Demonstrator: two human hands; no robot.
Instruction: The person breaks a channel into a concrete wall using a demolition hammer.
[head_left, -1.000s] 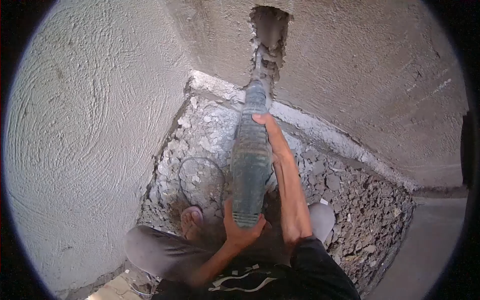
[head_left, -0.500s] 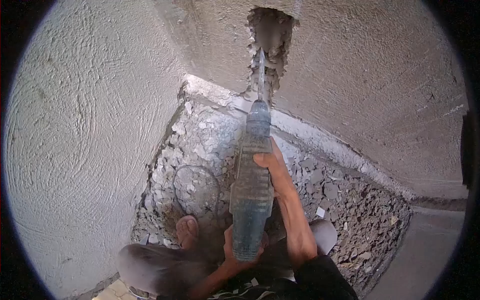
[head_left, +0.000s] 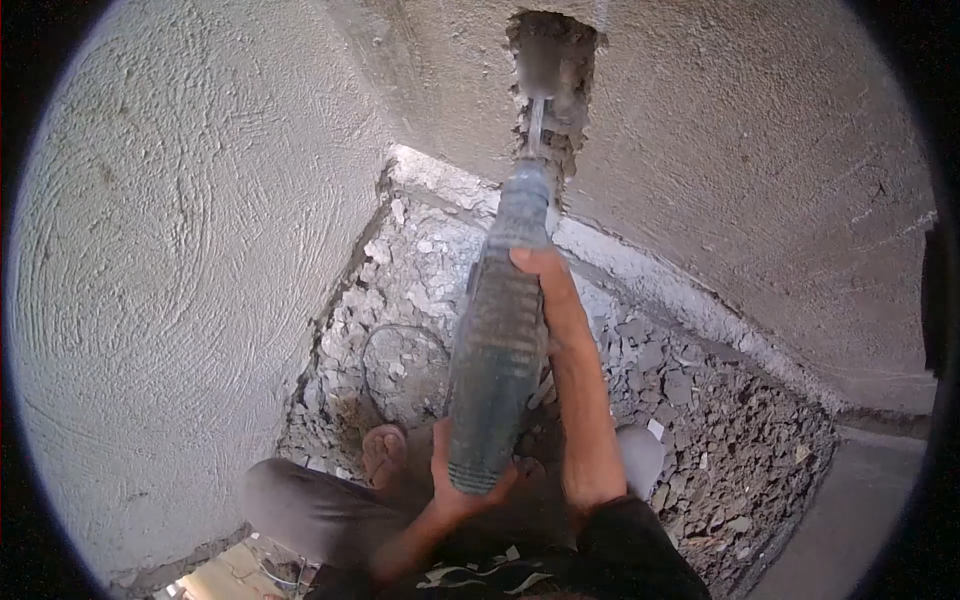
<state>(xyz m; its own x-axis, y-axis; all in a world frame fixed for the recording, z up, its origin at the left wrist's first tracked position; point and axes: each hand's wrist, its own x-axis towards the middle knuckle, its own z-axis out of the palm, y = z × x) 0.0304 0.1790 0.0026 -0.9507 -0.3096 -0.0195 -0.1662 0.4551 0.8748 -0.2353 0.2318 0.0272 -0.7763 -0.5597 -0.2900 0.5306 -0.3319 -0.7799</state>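
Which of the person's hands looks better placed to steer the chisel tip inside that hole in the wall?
Probably the right hand: it grips the hammer drill far forward, nearest the chisel bit in the hole. The left hand only cups the rear end.

We see a dust-coated, matt rotary hammer [head_left: 497, 370] with a ribbed plastic body and a bare metal chisel bit [head_left: 534, 128]. The left wall [head_left: 180, 260] is rough, swirled plaster; the facing wall [head_left: 760, 170] is smoother cement render. Broken, chalky rubble [head_left: 690, 400] covers the floor.
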